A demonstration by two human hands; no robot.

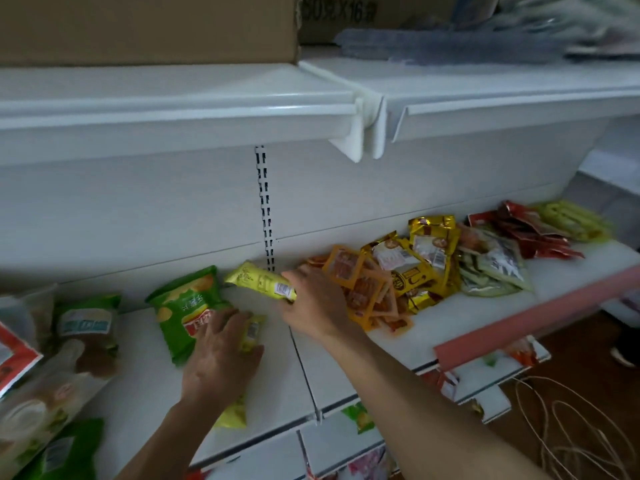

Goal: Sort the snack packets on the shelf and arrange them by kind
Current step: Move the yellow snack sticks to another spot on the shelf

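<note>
On the white shelf (145, 386) my right hand (313, 301) grips a yellow snack packet (258, 279) by its right end, holding it just above the shelf. My left hand (221, 356) lies palm down on another yellow packet (232, 415), which shows at my fingertips and below my wrist. A green chip bag (183, 306) lies just left of that hand, touching it. To the right of my right hand sits a pile of orange packets (367, 292), then gold packets (420, 258), grey-green packets (495, 268), red packets (533, 230) and yellow-green ones (571, 220).
More bags lie at the far left: a green-and-brown bag (86, 327) and pale bags (38, 410). A cardboard box (145, 26) stands on the upper shelf. A pink price rail (540, 317) edges the right section. Coiled cord (571, 427) lies on the floor.
</note>
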